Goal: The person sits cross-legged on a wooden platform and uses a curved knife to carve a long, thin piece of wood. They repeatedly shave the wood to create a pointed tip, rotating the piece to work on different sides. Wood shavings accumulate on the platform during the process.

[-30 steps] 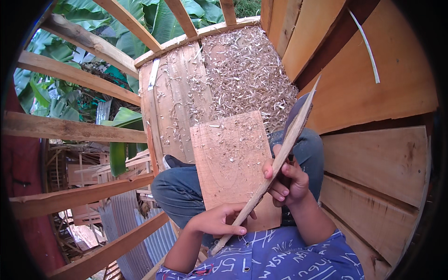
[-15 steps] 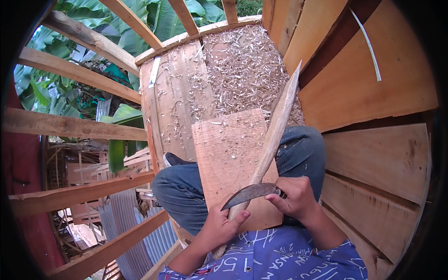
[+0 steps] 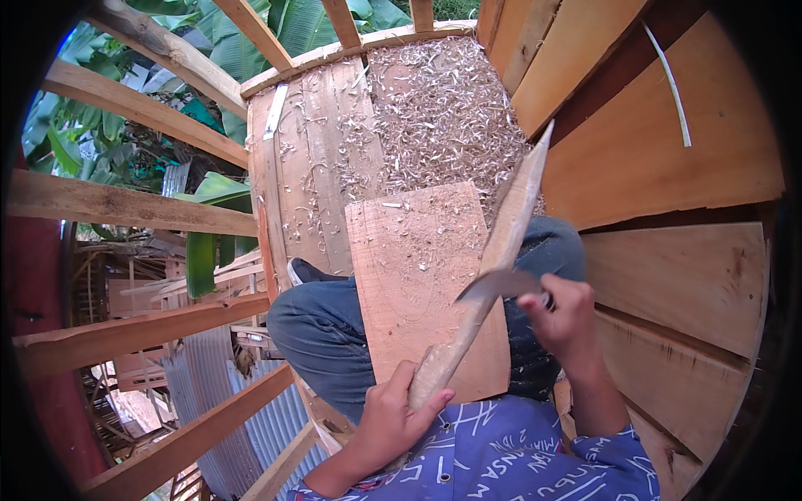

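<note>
- Nearest, you wear a blue shirt with white lettering (image 3: 510, 459) at the lower edge
- Your left hand (image 3: 397, 424) has its fingers closed around the lower part of a long pale wooden stick (image 3: 511, 235), the thumb laid against its side
- The stick slants up and away to your right, over your lap, its pointed tip at the far end
- Your right hand (image 3: 568, 316) has its fingers wrapped around the handle of a knife with a curved dark metal blade (image 3: 499, 285), which lies across the stick's middle, tip to the left; you cannot tell if the edge bites
- Under the stick, a flat rectangular light-brown wooden board (image 3: 413, 275) rests across your legs in blue jeans (image 3: 322, 334), with crumbs of wood on it
- Past your left knee shows a dark shoe (image 3: 311, 271)
- Beyond, curled pale wood shavings (image 3: 443, 108) cover much of the plank floor (image 3: 322, 179)
- Farthest, broad green leaves (image 3: 313, 33) stand outside the wooden rails (image 3: 134, 204)
</note>
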`<state>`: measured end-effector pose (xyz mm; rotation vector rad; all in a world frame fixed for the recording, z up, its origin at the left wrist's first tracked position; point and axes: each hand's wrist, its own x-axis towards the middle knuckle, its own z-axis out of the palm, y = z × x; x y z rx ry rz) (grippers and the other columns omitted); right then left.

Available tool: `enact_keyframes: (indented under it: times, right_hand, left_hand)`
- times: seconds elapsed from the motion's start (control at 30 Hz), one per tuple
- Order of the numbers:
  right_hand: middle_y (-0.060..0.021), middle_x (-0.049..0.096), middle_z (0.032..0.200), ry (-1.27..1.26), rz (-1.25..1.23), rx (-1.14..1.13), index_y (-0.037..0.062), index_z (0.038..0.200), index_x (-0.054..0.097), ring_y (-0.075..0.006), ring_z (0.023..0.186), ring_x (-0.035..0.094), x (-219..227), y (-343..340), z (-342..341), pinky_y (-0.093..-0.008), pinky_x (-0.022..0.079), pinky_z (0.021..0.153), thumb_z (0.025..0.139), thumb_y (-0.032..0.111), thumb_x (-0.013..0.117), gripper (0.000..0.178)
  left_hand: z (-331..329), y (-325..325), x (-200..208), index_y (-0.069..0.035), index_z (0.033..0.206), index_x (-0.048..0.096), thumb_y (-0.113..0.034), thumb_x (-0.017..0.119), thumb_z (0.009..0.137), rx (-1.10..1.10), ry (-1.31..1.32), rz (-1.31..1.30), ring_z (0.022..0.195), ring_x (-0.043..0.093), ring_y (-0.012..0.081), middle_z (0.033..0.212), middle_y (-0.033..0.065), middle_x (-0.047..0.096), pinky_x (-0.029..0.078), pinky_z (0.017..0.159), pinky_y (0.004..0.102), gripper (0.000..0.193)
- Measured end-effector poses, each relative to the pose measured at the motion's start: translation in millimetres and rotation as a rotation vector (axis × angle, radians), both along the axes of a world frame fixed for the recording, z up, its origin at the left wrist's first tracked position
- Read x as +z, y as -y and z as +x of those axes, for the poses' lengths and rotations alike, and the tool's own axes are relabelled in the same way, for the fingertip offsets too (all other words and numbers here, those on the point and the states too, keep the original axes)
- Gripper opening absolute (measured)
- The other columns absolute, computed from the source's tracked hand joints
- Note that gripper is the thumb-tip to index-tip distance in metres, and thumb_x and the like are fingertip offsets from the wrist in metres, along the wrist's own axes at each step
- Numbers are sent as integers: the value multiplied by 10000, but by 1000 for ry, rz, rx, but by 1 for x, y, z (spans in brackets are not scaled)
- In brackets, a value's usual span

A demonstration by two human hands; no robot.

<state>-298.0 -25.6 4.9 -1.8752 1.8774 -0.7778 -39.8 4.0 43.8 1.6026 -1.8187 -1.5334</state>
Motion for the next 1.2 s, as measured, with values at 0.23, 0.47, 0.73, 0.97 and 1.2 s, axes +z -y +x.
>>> enact_keyframes:
  times: [0.23, 0.47, 0.73, 0.97, 1.2]
  right_hand:
    - [-124, 456, 480, -33, 42, 197, 74, 562, 461, -319, 461, 542, 8, -22, 20, -393, 413, 433, 798, 555, 633, 562]
    - [-120, 471, 482, -18, 73, -59, 68, 545, 464, -297, 437, 539, 5, -7, -8, -374, 408, 424, 775, 571, 645, 582]
    - [-94, 485, 478, -137, 31, -11, 70, 519, 459, -291, 438, 535, -8, -10, 4, -372, 400, 417, 709, 621, 664, 618]
    - [-71, 448, 448, -151, -63, 107, 90, 497, 420, -259, 396, 504, -7, -5, 15, -349, 387, 391, 680, 658, 661, 644]
    - [-47, 445, 444, -215, -104, 114, 107, 500, 413, -207, 387, 504, -9, -3, 17, -322, 382, 381, 685, 685, 640, 648]
  left_hand:
    - [8, -6, -9, 33, 991, 530, -296, 708, 828, -28, -34, -50, 580, 652, 343, 631, 199, 592, 479, 486, 369, 409]
    - [10, -5, -10, 38, 961, 521, -282, 717, 821, -9, -49, -39, 566, 643, 346, 624, 189, 585, 474, 478, 365, 400]
    - [12, 1, -8, 32, 927, 519, -234, 723, 815, 90, -42, -39, 562, 639, 271, 665, 173, 590, 464, 509, 320, 354]
    - [3, 2, -12, 27, 894, 508, -224, 721, 820, 57, -38, -37, 549, 624, 225, 633, 171, 575, 450, 496, 312, 338]
    - [6, -1, -17, 23, 891, 501, -202, 710, 824, 65, -57, -38, 530, 598, 192, 609, 150, 552, 439, 492, 301, 315]
